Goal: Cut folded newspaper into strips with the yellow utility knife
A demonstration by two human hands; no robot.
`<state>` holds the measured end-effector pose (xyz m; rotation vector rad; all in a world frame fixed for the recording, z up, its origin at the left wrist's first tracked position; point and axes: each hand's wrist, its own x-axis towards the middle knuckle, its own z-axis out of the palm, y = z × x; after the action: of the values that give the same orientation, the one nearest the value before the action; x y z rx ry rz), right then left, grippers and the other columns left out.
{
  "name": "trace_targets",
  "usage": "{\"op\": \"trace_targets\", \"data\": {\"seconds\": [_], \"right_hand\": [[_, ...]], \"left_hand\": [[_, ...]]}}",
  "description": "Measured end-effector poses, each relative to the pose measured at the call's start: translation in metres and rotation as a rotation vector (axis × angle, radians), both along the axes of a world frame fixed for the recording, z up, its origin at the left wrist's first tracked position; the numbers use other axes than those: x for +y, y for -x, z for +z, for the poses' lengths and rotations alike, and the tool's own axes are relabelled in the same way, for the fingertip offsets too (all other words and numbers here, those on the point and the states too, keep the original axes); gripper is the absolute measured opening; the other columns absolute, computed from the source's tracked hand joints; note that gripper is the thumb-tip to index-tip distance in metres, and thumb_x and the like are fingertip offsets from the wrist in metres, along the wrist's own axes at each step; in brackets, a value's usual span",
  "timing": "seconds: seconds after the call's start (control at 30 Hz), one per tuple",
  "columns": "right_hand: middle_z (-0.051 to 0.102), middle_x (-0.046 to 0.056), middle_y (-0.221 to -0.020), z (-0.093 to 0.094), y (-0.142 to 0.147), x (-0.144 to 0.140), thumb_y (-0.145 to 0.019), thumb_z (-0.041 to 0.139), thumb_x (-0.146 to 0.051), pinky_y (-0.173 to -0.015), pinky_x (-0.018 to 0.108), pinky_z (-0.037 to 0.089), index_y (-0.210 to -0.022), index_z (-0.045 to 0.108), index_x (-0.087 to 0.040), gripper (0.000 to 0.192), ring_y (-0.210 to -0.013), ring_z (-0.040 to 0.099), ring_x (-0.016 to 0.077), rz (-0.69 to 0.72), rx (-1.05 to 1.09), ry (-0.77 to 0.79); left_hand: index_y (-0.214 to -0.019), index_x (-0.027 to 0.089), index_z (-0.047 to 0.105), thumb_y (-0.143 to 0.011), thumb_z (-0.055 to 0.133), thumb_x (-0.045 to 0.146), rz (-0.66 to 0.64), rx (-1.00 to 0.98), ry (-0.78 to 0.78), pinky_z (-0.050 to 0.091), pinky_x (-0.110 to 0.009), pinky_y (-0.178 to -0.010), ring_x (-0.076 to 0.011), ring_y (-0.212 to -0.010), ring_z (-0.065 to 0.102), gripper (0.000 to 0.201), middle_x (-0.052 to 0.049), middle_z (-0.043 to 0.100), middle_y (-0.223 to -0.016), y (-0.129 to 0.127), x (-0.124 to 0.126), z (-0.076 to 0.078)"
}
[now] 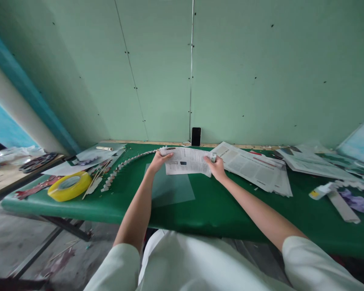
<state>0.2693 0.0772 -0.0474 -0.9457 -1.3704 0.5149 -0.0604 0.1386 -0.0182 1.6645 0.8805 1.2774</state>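
Both hands | left hand (158,160) and right hand (216,165) fingers closed on newspaper sheet (186,161) (opposite ends)

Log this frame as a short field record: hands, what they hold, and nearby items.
left hand: grips left edge of newspaper sheet
right hand: grips right edge of the sheet
surface: green table
left of hands: yellow tape roll, folded paper chain
right of hands: newspaper stack
against wall: phone, upright

Between my left hand (158,160) and my right hand (216,166) the newspaper sheet (186,161) is thin matt paper. Under them the table cover (212,202) looks smooth green with slight sheen. Left of my left hand, the tape roll (69,185) is glossy yellow plastic.
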Motion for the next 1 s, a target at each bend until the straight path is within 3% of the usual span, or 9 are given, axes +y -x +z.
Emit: {"op": "trace_targets", "data": {"seconds": [0.47, 0.7, 0.83, 1.0], "right_hand": [[0.029, -0.005, -0.055, -0.012, -0.006, 0.001, -0.089, 0.070, -0.081, -0.053, 0.029, 0.026, -0.061, 0.030, -0.028, 0.072, -0.055, 0.030, 0.0130, 0.011, -0.090, 0.093], [0.028, -0.005, -0.054, -0.003, -0.001, -0.005, -0.085, 0.074, -0.080, -0.051, 0.029, 0.024, -0.059, 0.029, -0.028, 0.073, -0.055, 0.029, 0.0124, -0.042, -0.040, 0.082], [0.038, -0.004, -0.053, 0.013, 0.000, -0.017, -0.086, 0.079, -0.074, -0.049, 0.030, 0.028, -0.059, 0.039, -0.027, 0.068, -0.051, 0.037, 0.0136, 0.095, -0.046, 0.154], [0.069, 0.004, -0.071, 0.037, -0.008, -0.023, -0.082, 0.085, -0.071, -0.058, 0.030, 0.052, -0.076, 0.067, -0.023, 0.052, -0.065, 0.064, 0.0198, 0.251, 0.106, 0.251]], "left_hand": [[-0.117, 0.013, 0.084, -0.073, 0.098, 0.065, 0.032, -0.022, 0.016, 0.065, -0.044, -0.096, -0.0353, -0.113, 0.078, 0.069, -0.019, 0.082, -0.124, -0.006, 0.003, -0.011], [-0.108, 0.015, 0.086, -0.075, 0.095, 0.064, 0.103, 0.024, -0.022, 0.065, -0.043, -0.094, -0.0363, -0.112, 0.078, 0.060, -0.017, 0.083, -0.117, -0.006, -0.006, 0.007], [-0.100, 0.014, 0.087, -0.072, 0.097, 0.063, 0.149, 0.044, 0.043, 0.066, -0.041, -0.082, -0.0345, -0.099, 0.079, 0.057, -0.016, 0.084, -0.104, 0.003, -0.012, 0.025], [-0.098, 0.016, 0.085, -0.071, 0.097, 0.062, 0.092, 0.089, 0.146, 0.064, -0.039, -0.075, -0.0312, -0.091, 0.079, 0.055, -0.015, 0.083, -0.101, 0.015, -0.017, 0.043]]}}
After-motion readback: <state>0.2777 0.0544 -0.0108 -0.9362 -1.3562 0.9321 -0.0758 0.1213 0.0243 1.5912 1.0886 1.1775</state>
